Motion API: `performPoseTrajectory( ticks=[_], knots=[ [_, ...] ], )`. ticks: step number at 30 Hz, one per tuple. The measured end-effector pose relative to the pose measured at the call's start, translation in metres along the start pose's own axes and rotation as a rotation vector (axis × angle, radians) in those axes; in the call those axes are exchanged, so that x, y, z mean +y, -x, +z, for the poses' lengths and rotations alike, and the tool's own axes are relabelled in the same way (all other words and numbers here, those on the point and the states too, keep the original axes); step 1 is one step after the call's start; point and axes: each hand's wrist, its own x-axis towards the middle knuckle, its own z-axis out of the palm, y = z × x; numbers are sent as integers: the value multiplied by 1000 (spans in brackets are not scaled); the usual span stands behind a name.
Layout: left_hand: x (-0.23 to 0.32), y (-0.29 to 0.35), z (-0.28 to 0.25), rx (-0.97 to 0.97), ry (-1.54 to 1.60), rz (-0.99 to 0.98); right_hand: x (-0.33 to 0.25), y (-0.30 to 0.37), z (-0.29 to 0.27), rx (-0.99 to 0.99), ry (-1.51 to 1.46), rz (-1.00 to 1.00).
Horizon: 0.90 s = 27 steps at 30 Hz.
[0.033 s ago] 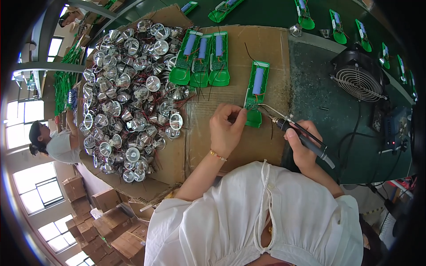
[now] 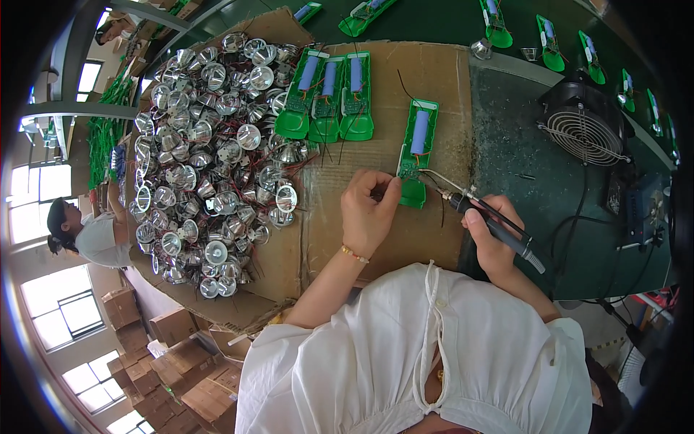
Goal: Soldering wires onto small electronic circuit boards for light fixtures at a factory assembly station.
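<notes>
My right hand (image 2: pixel 494 249) grasps a soldering iron (image 2: pixel 512 241), tip by the circuit board (image 2: pixel 409 169), contact unclear. My left hand (image 2: pixel 369 208) has thumb and forefinger at the board's left edge; can't tell if they grip anything. Board sits in a green casing (image 2: pixel 413 195) on cardboard (image 2: pixel 448 87), below a violet cell (image 2: pixel 420 134). Markings on cell, control box (image 2: pixel 643 210): too small to read.

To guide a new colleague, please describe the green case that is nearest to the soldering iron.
On the brown cardboard, right of the big pile of shiny cups, three green cases lie side by side. Lower, to their right, is your green case. Unlike those three, it lies by itself, nearest the soldering iron.
</notes>
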Motion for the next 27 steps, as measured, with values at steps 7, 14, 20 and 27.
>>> performPoseTrajectory(
  ticks=[7,14,20,27],
  knots=[
    [-3,-2,1,-4,-31,20,4,-5,5,-25,30,14],
    [-3,-2,1,12,-23,12,4,-6,8,-26,-95,159],
    [-4,-2,1,-6,-39,25,-3,-1,2,22,-188,187],
    [-8,-3,1,0,-52,24,1,-1,-5,27,-143,138]
  ],
)
